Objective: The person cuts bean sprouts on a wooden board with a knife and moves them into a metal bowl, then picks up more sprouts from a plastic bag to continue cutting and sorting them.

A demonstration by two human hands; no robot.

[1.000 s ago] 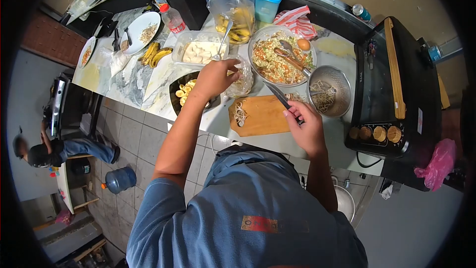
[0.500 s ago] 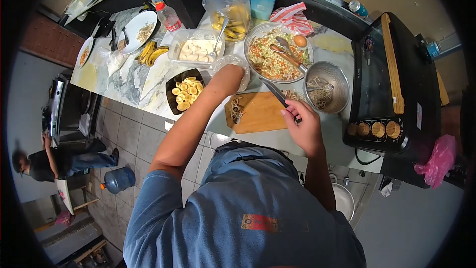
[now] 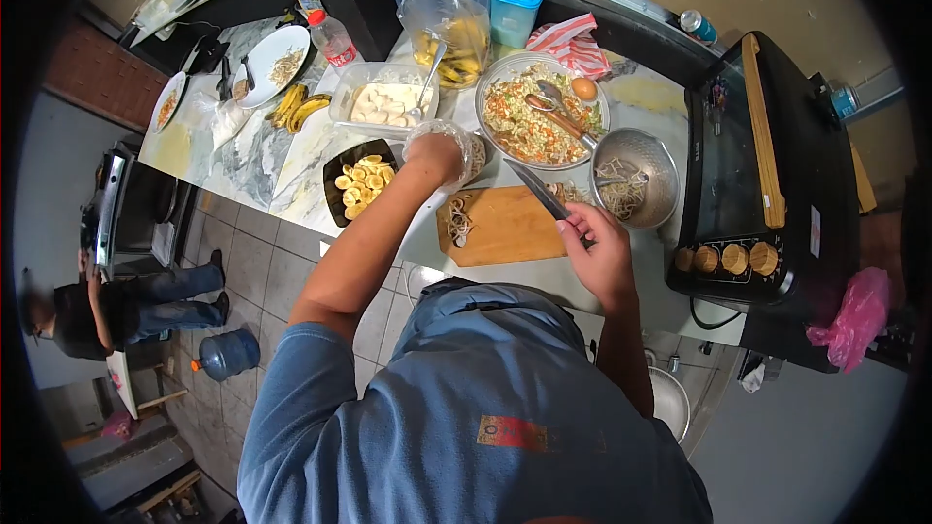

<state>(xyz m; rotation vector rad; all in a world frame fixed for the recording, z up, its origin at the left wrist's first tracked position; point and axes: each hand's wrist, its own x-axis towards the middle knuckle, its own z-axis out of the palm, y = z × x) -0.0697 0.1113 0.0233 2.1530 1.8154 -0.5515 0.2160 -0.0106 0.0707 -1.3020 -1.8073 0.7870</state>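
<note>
My left hand (image 3: 436, 156) is inside or behind a clear plastic bag (image 3: 476, 154) that holds pale sprouts; its fingers are hidden. My right hand (image 3: 597, 245) grips a dark-handled knife (image 3: 537, 186), blade pointing up and left over the wooden board (image 3: 510, 228). Small heaps of sprouts (image 3: 460, 219) lie at the board's left end and near the knife. Beside the board stands a metal bowl (image 3: 661, 175) with more sprouts. A large plate of chopped vegetables (image 3: 529, 112) with a spoon and an egg is behind. Left of the bag is a black bowl of sliced bananas (image 3: 361, 184).
A tub with white food (image 3: 383, 105), a bag of bananas (image 3: 449, 44) and a bottle (image 3: 333, 39) stand at the back. The black oven (image 3: 752, 175) is on the right. A person (image 3: 87, 315) stands far left, near a water jug (image 3: 229, 354).
My left hand has moved slightly left and down with the plastic bag, showing the sprouts in it. The knife has stayed nearly in place. The far person's legs have shifted apart.
</note>
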